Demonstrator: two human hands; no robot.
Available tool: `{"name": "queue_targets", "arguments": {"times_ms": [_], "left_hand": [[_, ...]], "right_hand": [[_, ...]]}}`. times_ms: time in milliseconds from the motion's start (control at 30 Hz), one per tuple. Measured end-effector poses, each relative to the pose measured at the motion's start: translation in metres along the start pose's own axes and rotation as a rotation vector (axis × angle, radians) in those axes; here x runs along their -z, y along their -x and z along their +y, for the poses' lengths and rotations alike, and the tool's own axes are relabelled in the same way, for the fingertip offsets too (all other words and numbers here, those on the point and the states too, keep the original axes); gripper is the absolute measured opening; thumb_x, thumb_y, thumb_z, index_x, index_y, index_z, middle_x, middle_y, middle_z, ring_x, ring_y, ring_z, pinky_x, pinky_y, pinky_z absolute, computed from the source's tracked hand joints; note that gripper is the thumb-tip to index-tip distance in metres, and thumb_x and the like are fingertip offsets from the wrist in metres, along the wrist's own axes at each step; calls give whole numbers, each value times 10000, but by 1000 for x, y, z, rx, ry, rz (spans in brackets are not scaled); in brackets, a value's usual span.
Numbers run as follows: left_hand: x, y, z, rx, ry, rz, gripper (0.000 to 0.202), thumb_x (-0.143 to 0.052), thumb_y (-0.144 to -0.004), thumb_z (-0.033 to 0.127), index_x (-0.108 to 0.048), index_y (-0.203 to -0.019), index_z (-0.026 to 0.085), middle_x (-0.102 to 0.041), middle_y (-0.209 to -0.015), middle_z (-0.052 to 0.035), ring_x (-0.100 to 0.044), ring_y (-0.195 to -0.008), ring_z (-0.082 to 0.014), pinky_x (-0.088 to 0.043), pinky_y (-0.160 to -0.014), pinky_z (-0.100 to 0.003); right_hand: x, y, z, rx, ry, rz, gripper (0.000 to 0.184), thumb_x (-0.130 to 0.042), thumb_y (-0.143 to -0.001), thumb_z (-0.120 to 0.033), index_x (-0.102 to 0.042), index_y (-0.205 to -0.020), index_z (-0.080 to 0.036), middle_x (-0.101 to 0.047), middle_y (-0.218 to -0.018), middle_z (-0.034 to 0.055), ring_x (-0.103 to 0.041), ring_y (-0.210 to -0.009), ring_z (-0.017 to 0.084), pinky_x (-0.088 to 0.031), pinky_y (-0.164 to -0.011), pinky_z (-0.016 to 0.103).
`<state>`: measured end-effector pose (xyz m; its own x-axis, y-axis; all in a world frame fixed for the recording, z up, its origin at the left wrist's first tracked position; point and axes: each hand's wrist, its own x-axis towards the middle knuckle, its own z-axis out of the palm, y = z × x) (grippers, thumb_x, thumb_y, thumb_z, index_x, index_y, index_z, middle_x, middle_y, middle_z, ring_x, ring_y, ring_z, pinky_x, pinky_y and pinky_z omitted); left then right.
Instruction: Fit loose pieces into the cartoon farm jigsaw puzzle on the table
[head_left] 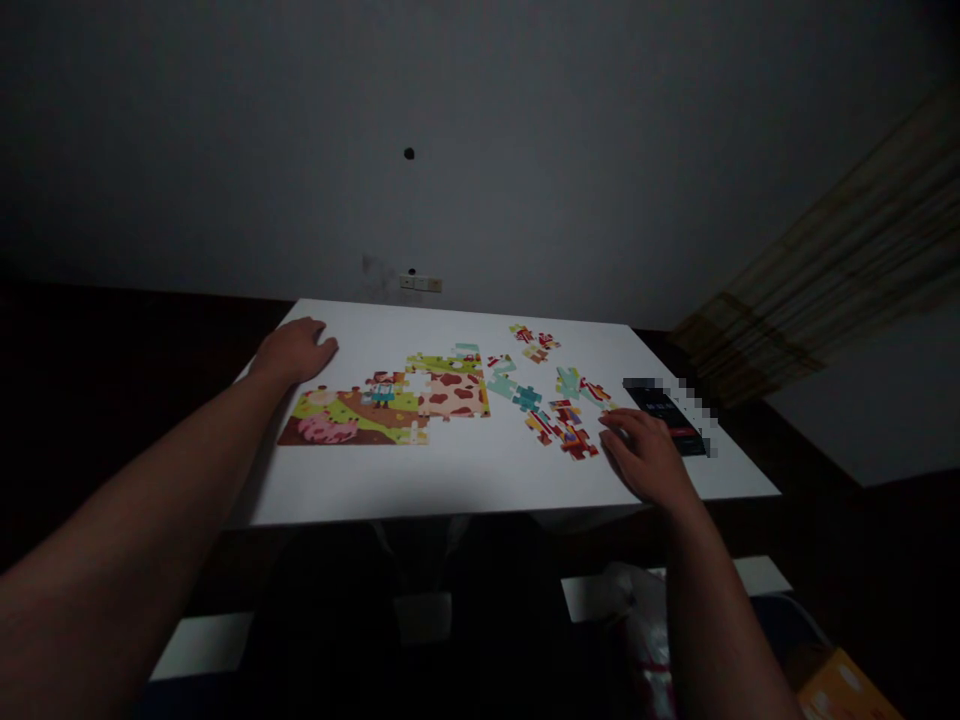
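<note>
Head view looking down on a white desk (465,480) under dim light, with both bare forearms reaching in from the lower corners. Left of centre lies a part-built cartoon farm jigsaw puzzle (386,405), flat on the desk, showing a pink pig and a cow-hide patch, with a gap in its upper middle. To its right are scattered loose pieces (562,425) in teal, red and yellow, and a smaller group of pieces (535,342) sits near the far edge.

The left hand (294,352) is open, palm down, and rests on the desk just beyond the puzzle's upper left, holding nothing. The right hand (643,455) is open with its fingers loosely curved, its fingertips just beside the loose pieces and above a black smartphone (666,420), partly blurred out, near the desk's right edge. No piece shows in it, though one could be hidden under the fingers.

A careless sweep of the right hand could scatter the loose pieces or nudge the smartphone toward the edge. Pressing on the puzzle's unbacked joins could part them, and the poor light could make similar colours easy to confuse.
</note>
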<state>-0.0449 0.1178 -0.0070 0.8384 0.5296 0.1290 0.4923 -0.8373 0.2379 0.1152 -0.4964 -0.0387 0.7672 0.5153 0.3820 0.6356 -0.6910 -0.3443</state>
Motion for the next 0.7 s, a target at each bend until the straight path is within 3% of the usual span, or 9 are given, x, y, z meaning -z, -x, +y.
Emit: {"name": "queue_targets", "arguments": {"times_ms": [300,433,600,700], "left_hand": [[3,2,3,20,83,-13,914,-522,-776,709,-504,-1577,271,-486,-1660,-19,-464,-1473,-301,-303,-1242,-490],[3,4,5,13,55,0,881,-490,-811,695,-559,-1543,210,-488,-1656,-70,-478,-1470,-320,-324,-1227,-493],[1,3,2,5,32,-1,843,-482,-845,713,-524,-1574,292,-499,-1649,-16,-478,-1467,-301,-338,-1217,-496],[-1,-1,0,-16,-2,1,850,-462,-884,668,-541,-1564,165,-497,-1644,-116,-486,-1470,-340,-349,-1210,-504]], "right_hand": [[0,1,-1,-9,0,1,307,-568,-959,-442,-760,-1161,-312,-714,-1291,129,-618,-1263,388,-467,-1111,653],[1,-1,0,-14,7,-3,306,-567,-955,-435,-763,-1154,-309,-720,-1285,124,-624,-1252,391,-467,-1107,655],[-1,-1,-1,-10,5,4,319,-563,-943,-425,-772,-1139,-284,-729,-1262,127,-631,-1240,386,-461,-1119,642],[0,-1,-10,-13,21,17,324,-554,-948,-421,-769,-1133,-265,-727,-1264,134,-629,-1235,384,-471,-1113,630]]}}
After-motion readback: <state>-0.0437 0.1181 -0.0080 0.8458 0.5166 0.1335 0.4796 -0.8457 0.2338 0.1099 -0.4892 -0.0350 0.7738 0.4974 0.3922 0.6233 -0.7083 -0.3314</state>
